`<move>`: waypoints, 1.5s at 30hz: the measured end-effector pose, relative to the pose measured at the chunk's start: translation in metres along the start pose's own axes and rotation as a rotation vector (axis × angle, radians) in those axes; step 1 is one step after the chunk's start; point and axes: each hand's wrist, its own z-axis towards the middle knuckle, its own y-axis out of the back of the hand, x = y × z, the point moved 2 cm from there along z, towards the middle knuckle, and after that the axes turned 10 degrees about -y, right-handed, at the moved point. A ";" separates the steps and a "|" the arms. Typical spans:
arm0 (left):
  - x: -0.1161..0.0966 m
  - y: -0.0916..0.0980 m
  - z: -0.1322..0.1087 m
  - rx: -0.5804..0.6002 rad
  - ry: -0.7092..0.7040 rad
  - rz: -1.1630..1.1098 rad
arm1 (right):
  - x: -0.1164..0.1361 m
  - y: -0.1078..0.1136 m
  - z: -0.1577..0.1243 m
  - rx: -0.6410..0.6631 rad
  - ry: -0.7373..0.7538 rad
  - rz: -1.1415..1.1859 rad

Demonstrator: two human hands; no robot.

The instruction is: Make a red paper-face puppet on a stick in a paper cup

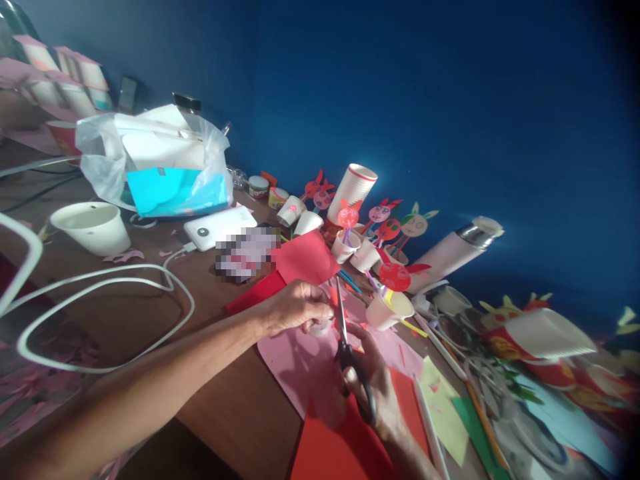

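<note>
My right hand (376, 381) is wrapped round the black handles of a pair of scissors (342, 321), whose blades point away from me. Close to the blades, my left hand (300, 308) is closed in a pinch. A small pale, translucent thing (319, 328) shows under its fingertips; I cannot tell what it is. Beneath both hands lies pink paper (287, 363) with small red scraps on it. Red paper sheets (305, 257) lie just beyond my left hand, and a larger red sheet (333, 447) is under my right forearm.
Paper cups with red face cutouts on straws (390, 310) stand beyond my hands, near a cup stack (354, 190) and a flask (457, 250). To the left are a white power bank (220, 228) with its cable, a paper cup (93, 230) and a plastic bag (150, 157). Clutter fills the right side.
</note>
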 end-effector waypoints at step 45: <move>0.004 0.002 0.001 0.100 0.074 -0.055 | 0.003 0.008 0.001 0.077 -0.070 -0.063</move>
